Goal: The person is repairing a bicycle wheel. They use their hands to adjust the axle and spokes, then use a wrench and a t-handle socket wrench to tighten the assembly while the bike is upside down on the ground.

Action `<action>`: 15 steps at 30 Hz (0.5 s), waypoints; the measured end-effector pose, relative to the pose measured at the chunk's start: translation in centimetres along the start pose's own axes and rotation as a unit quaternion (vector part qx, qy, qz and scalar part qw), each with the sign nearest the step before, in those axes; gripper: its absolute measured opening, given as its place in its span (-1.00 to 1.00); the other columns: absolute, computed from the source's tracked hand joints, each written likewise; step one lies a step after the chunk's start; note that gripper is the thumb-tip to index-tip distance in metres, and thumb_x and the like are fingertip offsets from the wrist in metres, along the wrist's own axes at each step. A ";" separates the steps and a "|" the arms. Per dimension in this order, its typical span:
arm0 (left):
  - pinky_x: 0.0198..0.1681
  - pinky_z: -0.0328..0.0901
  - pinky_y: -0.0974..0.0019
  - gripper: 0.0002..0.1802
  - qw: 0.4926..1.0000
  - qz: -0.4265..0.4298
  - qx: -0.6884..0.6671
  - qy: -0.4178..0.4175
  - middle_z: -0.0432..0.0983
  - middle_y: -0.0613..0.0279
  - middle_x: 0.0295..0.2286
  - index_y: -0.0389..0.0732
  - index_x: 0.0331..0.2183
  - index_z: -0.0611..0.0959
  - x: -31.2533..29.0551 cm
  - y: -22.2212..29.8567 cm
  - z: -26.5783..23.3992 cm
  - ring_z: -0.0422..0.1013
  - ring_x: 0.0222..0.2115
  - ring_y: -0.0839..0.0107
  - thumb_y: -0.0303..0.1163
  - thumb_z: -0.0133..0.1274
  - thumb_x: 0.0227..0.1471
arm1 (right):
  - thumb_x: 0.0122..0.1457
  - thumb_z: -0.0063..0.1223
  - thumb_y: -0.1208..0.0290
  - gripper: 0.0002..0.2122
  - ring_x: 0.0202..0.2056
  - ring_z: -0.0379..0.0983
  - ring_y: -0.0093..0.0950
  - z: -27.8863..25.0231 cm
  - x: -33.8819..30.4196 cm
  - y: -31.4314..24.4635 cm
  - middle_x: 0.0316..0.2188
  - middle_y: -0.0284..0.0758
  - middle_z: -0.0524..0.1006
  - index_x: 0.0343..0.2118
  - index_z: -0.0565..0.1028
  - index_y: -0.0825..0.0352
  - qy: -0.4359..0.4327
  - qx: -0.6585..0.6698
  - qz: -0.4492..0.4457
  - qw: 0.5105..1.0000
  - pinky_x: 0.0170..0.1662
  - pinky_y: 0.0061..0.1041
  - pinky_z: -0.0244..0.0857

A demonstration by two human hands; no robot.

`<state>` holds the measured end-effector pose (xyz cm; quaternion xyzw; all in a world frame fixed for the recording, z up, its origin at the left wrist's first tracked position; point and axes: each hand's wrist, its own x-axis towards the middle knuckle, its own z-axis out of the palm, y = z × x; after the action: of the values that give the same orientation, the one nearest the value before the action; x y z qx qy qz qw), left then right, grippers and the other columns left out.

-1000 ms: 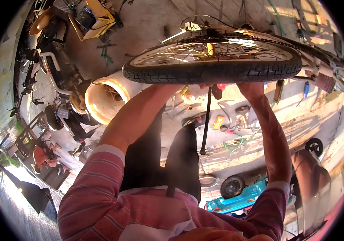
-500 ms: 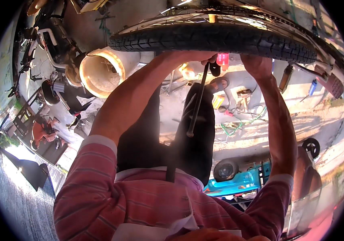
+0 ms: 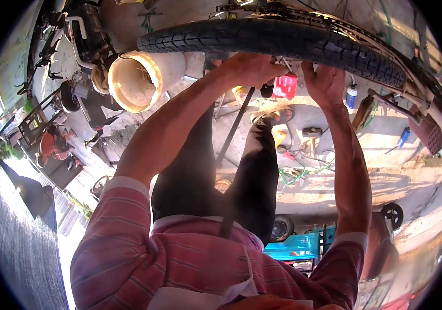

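A black bicycle tyre [image 3: 262, 36] with a knobbly tread arches across the top, above both hands. Just beneath it my left hand [image 3: 252, 70] is closed at the upper end of a long dark bar [image 3: 235, 124], which slants down towards my legs. My right hand [image 3: 327, 85] is raised to the underside of the tyre, its fingers bent and partly hidden. What they grip does not show. Between the hands, lower down, stands a red box [image 3: 285, 87]. Part of the chain [image 3: 283, 11] shows beyond the tyre.
A large pale bucket [image 3: 136, 82] lies at the left. On the ground are a hammer [image 3: 312, 135], a green cord [image 3: 296, 175], a blue-handled screwdriver [image 3: 404, 137] and a blue-and-white bottle [image 3: 351, 95]. A turquoise vehicle [image 3: 293, 246] stands behind me. Another person [image 3: 53, 144] is far left.
The bar's lower end has swung left and tilted more. The tyre sits slightly higher in view. My left hand has shifted left, showing more of itself and of the red box.
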<state>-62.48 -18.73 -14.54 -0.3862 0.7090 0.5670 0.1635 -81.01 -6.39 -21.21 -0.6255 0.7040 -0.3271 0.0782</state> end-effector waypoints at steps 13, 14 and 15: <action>0.08 0.36 0.00 -0.59 0.856 0.317 0.329 0.241 0.53 -0.07 -0.10 -0.14 -0.10 0.67 1.4 -3.5 2.2 0.45 -0.02 -0.05 -0.29 0.20 -0.04 | 0.13 0.21 0.37 -0.74 -0.10 0.51 0.04 0.0 0.4 -0.9 -0.14 -0.09 0.60 -0.10 0.61 0.27 -0.064 -0.069 0.048 0.994 0.01 -0.03 0.36; 0.07 0.36 -0.01 -0.58 0.820 0.344 0.382 0.252 0.53 -0.08 -0.10 -0.16 -0.07 0.65 1.2 -2.9 2.1 0.46 -0.03 -0.06 -0.29 0.19 -0.03 | 0.13 0.21 0.37 -0.74 -0.10 0.51 0.04 0.0 0.4 -1.0 -0.14 -0.09 0.60 -0.10 0.61 0.27 -0.064 -0.070 0.050 0.994 0.01 -0.03 0.36; 0.06 0.37 -0.01 -0.56 0.911 0.240 0.271 0.198 0.53 -0.12 -0.09 -0.17 -0.04 0.62 1.1 -2.3 2.1 0.46 -0.03 -0.08 -0.29 0.18 -0.01 | 0.14 0.20 0.35 -0.74 -0.10 0.51 0.05 0.0 0.5 -1.1 -0.15 -0.08 0.61 -0.10 0.60 0.27 -0.051 -0.082 0.043 0.994 0.00 -0.02 0.36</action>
<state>-62.00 -17.30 -17.48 -0.2495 0.9245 0.2874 -0.0232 -80.15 -6.84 -20.43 -0.6148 0.7498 -0.2323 0.0765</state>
